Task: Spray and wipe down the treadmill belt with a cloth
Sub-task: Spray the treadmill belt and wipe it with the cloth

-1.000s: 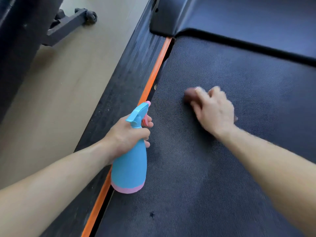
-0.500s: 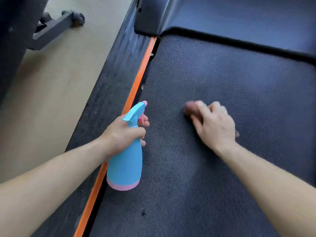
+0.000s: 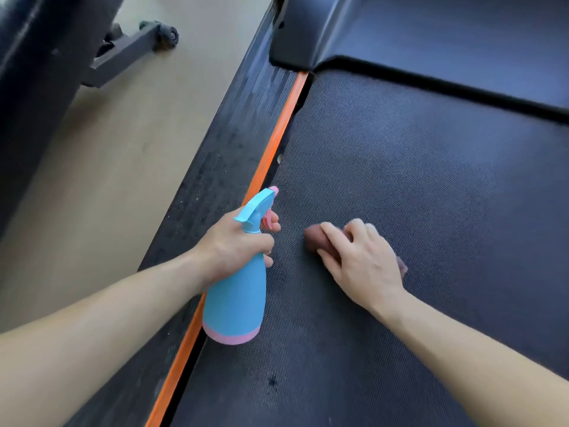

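Holding a blue spray bottle (image 3: pixel 236 298) by its neck in the left grip (image 3: pixel 237 243), finger on the pink trigger (image 3: pixel 266 221), above the orange strip (image 3: pixel 277 143) beside the treadmill belt (image 3: pixel 415 180). Pressing a brownish cloth (image 3: pixel 315 238) onto the belt with the right grip (image 3: pixel 365 261), fingers (image 3: pixel 332 235) curled over it.

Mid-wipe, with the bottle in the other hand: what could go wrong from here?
1. The cloth is a small wad in the right hand near the gap beside the orange strip; it may snag.
2. The spray bottle in the left hand aims along the belt edge, so mist could hit the side rail.
3. The dark spot nearer you might get missed.
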Available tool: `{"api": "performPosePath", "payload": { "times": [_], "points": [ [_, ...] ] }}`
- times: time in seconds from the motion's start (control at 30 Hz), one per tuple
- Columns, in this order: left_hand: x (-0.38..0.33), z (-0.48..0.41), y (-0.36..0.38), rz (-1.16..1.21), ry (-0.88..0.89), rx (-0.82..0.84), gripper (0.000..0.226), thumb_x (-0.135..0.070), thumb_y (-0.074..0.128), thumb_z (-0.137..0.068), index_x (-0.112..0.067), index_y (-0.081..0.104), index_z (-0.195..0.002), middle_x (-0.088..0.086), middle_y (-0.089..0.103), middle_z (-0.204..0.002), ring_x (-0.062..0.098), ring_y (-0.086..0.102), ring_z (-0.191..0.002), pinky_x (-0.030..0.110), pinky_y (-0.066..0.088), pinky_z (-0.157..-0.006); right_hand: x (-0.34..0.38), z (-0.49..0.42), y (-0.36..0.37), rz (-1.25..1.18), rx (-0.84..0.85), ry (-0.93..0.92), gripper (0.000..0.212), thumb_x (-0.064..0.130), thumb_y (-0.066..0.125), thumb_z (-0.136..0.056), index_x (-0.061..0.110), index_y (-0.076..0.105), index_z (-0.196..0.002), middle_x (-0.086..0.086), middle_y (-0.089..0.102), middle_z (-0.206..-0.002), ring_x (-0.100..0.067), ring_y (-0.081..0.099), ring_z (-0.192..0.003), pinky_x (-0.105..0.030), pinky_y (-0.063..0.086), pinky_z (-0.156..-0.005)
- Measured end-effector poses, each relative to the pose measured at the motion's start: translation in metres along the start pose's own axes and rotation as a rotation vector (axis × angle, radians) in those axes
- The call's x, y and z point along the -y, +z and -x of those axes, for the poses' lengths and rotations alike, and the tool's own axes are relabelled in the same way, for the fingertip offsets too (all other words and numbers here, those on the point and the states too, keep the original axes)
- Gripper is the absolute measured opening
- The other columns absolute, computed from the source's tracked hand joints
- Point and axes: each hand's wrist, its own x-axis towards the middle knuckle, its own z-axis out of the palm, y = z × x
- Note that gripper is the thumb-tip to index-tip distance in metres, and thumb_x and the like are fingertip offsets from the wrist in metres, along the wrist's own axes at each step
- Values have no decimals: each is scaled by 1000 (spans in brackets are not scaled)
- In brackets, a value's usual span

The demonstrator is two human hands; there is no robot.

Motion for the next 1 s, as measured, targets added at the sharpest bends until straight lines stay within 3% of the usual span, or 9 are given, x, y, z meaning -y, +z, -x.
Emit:
{"api": "performPosePath", "payload": {
  "times": [0.1, 0.2, 0.33, 0.43, 0.6, 0.7, 0.77, 0.87, 1.0],
  "points": [
    [5, 3, -4, 2, 32, 15, 66, -7, 64, -82, -52, 61, -131, -7, 73, -119, 29, 80, -81, 27, 57, -72, -3, -48, 6, 31, -51, -13, 43, 51, 49, -97, 22, 61, -126, -10, 51, -97, -31, 50, -81, -43, 50, -63],
    [11, 5, -14, 37, 35, -8, 61, -1, 61, -87, -46, 63, -128, -4, 71, -122, 34, 79, -83, 19, 54, -64, 7, -96, 12, 50, -80, 86, 44, 50, 54, -95, 20, 60, -126, -13, 53, -100, -34, 53, -84, -44, 50, -64],
    [14, 9, -26, 43, 42, -41, 65, -17, 61, -70, -49, 63, -127, -8, 71, -120, 30, 80, -80, 30, 59, -76, 24, -115, 15, 18, -61, 238, 49, 56, 51, -94, 25, 56, -133, -12, 53, -106, -34, 52, -92, -45, 49, -73],
    [19, 10, -34, 79, 60, -59, 69, -18, 58, -66, -52, 63, -126, -8, 72, -118, 32, 80, -80, 38, 62, -84, 24, -101, 7, -26, -46, 137, 52, 66, 41, -93, 32, 61, -127, -8, 51, -102, -31, 49, -89, -44, 50, -75],
    [25, 11, -41, 152, 46, -58, 56, -8, 62, -76, -49, 68, -113, -3, 73, -118, 41, 76, -88, 24, 59, -68, 18, -126, -5, -65, -34, 65, 49, 65, 43, -93, 26, 71, -102, -6, 51, -101, -30, 49, -92, -43, 47, -78],
    [26, 13, -45, 171, 23, -76, 49, -12, 63, -74, -41, 68, -113, -3, 73, -120, 39, 78, -87, 24, 58, -68, 27, -128, 5, -57, 32, 40, 46, 62, 47, -93, 20, 61, -106, -7, 51, -104, -31, 52, -95, -44, 49, -79],
    [26, 14, -46, 164, 24, -80, 54, -17, 61, -67, -44, 68, -113, -5, 73, -119, 37, 78, -86, 28, 60, -72, 27, -116, 9, -26, 2, 30, 46, 61, 46, -94, 20, 60, -108, -6, 51, -106, -30, 52, -93, -45, 49, -78],
    [28, 13, -49, 179, 20, -85, 53, -17, 60, -65, -32, 67, -115, 0, 72, -121, 35, 79, -80, 31, 62, -75, 26, -84, 9, -3, -22, 8, 45, 55, 47, -98, 20, 61, -122, -9, 52, -115, -32, 49, -93, -46, 49, -77],
    [28, 13, -50, 186, 14, -74, 52, -16, 61, -67, -36, 67, -115, 0, 72, -123, 41, 77, -87, 25, 60, -68, 23, -56, 9, 104, 15, -313, 45, 49, 48, -101, 14, 60, -125, -14, 53, -113, -33, 49, -89, -47, 47, -72]
  ]
}}
